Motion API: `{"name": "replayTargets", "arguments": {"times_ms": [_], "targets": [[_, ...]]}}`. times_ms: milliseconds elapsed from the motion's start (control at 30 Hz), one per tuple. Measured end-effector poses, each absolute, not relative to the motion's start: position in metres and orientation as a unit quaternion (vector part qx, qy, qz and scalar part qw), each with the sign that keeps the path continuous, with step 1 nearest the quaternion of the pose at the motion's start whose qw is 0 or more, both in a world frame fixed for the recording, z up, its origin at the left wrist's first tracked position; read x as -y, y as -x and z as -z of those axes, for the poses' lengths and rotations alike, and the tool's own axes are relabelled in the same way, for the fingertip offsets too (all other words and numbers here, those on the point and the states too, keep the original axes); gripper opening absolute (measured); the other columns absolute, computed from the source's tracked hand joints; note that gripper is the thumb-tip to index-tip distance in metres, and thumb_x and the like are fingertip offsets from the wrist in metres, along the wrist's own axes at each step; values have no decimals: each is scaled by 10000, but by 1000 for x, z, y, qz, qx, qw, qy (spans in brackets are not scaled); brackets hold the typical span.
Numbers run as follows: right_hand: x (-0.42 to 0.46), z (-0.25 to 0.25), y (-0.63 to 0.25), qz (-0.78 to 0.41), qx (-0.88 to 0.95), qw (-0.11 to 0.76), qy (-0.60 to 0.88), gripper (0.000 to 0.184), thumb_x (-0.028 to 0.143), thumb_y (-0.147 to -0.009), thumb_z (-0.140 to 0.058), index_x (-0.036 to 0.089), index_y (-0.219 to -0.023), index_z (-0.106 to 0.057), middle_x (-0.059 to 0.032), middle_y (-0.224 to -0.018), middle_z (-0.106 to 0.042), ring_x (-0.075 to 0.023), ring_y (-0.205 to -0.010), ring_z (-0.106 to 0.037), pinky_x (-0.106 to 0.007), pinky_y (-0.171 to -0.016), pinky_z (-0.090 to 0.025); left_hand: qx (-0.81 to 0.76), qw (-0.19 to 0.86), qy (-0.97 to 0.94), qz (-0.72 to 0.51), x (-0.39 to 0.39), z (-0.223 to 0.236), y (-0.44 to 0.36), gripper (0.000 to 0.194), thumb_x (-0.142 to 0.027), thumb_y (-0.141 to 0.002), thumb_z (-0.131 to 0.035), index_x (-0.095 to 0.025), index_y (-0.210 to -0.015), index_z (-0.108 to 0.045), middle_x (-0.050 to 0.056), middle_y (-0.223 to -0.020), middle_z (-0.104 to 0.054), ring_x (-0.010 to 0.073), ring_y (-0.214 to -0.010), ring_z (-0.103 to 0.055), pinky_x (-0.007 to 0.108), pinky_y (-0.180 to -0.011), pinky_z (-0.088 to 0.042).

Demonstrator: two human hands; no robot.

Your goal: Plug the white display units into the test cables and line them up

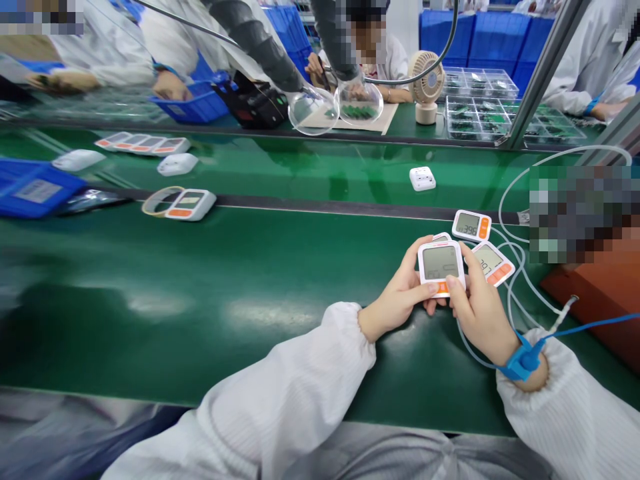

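White meter (441, 260), gripped by curled left hand (401, 292) and right hand (479, 303), seems unfinished, with two digit-showing meters (469, 227) (491, 259) beside it.

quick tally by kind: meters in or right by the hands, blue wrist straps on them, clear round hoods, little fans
Meters: 4 (1 held by left hand and right hand, 3 close by, one partly hidden)
Blue wrist straps: 1
Clear hoods: 2
Little fans: 1
Total: 8

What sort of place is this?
Likely an electronics assembly or testing line, judging by the held white-and-orange display device, the blue corded wrist strap and the clear divided trays beyond.
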State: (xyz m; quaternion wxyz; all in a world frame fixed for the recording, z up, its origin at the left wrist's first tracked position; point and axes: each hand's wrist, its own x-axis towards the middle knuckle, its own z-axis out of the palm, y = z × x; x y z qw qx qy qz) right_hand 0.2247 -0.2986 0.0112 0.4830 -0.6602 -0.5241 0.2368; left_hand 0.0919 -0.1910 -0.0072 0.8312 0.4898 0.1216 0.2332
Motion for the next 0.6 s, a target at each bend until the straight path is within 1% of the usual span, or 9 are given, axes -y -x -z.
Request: {"name": "replayTargets", "arguments": {"times_ms": [200, 367, 500, 600], "targets": [[299, -12, -224, -232, 528, 481, 660, 569, 392, -1056, -411, 137, -1560, -347, -60, -905, -644, -197, -672, -642, -305, -607, -561, -124, 824, -502, -231, 192, 6, -91, 892, -322, -853, -758, -350, -1550, -202, 25, -979, -654, 120, -676, -637, 181, -509, -503], [300, -13, -223, -234, 537, 483, 651, 576, 370, -1055, -421, 136, -1570, -317, -39, -842, -641, -187, -632, -631, -290, -593, -552, -141, 801, -534, -230, 191, 2, -89, 858, -340, -858, -743, -359, -1534, -215, 63, -1157, -622, 90, -638, -612, 204, -532, -519], [301, -14, -223, -235, 535, 474, 659, 591, 370, -1041, -432, 121, -1566, -326, -39, -806, -643, -208, -642, -641, -309, -603, -549, -145, 795, -544, -226, 191, 2, -89, 840, -329, -858, -742, -357, -1516, -220, 74, -1212, -595, 85, -647, -610, 209, -544, -521], [301, -13, -222, -246, 528, 472, 662, 627, 386, -1034, -441, 114, -1582, -306, -60, -834, -656, -227, -669, -654, -316, -582, -536, -141, 797, -540, -229, 191, 2, -90, 846, -324, -847, -754, -359, -1507, -227, 78, -1248, -578, 85, -676, -610, 207, -559, -522]]}}
